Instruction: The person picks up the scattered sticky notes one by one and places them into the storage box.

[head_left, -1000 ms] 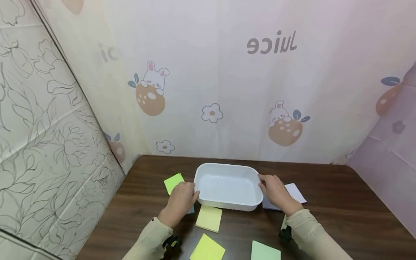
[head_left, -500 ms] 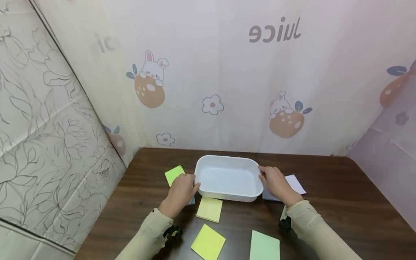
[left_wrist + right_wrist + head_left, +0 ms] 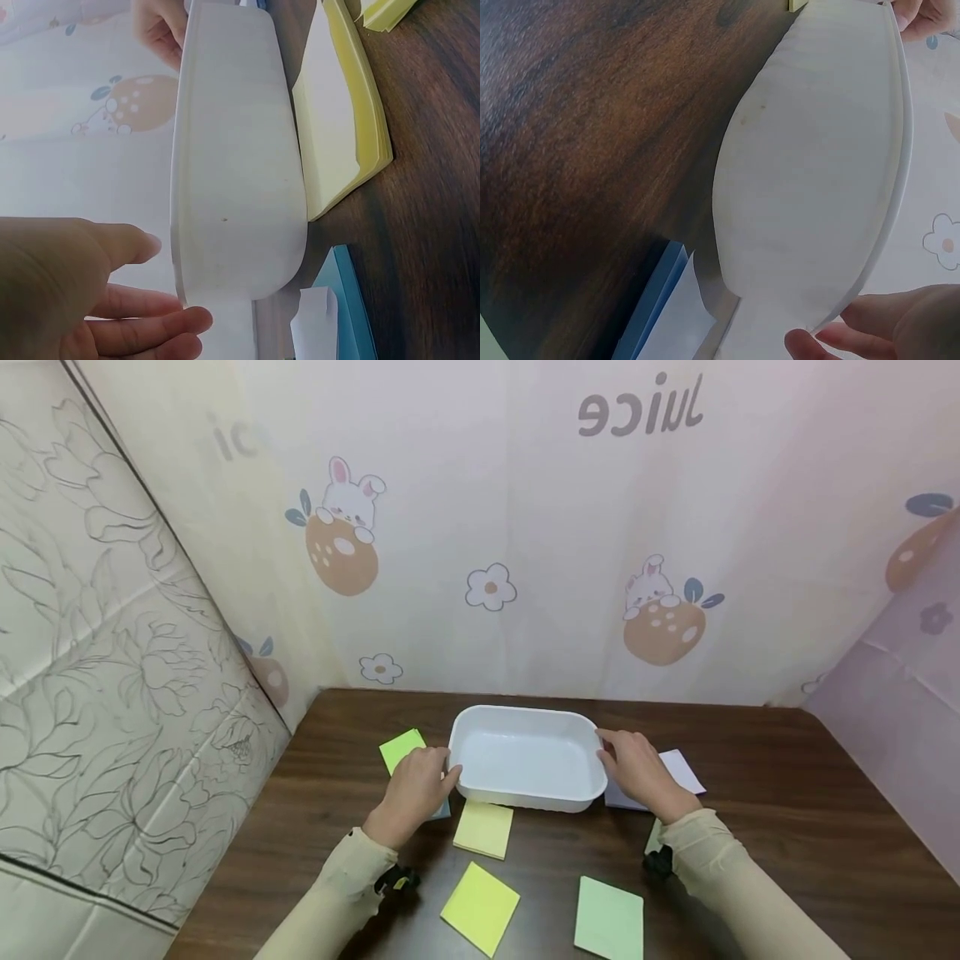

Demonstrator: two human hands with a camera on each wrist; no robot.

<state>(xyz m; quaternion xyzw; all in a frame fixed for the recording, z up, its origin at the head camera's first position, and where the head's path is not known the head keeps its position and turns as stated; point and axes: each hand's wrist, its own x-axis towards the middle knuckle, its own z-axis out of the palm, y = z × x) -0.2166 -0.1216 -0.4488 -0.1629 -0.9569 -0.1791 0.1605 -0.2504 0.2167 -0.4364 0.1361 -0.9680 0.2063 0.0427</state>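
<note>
A white rectangular tray (image 3: 525, 763) with rounded corners stands on the dark wooden table, nothing in it. At its left end my left hand (image 3: 412, 792) holds the rim; in the left wrist view its fingertips (image 3: 196, 319) lie under the rim while the thumb stays above. The right hand (image 3: 639, 770) grips the opposite end, and the right wrist view has its thumb and fingers pinching the rim corner. A pale yellow note pad (image 3: 483, 829) lies by the tray's front wall. Beside the left hand are a lime pad (image 3: 400, 747) and a partly hidden blue pad (image 3: 354, 307).
Nearer me lie a bright yellow pad (image 3: 481, 908) and a light green pad (image 3: 610, 918). A lavender pad (image 3: 682, 772) is partly covered by the right hand, and another green pad (image 3: 654, 837) shows by the right wrist. A patterned curtain (image 3: 555, 527) hangs behind the table.
The head view has tilted downward, so everything sits higher or lower accordingly in the frame. Both hands keep their places at the tray's ends, and the tray stays among the same pads.
</note>
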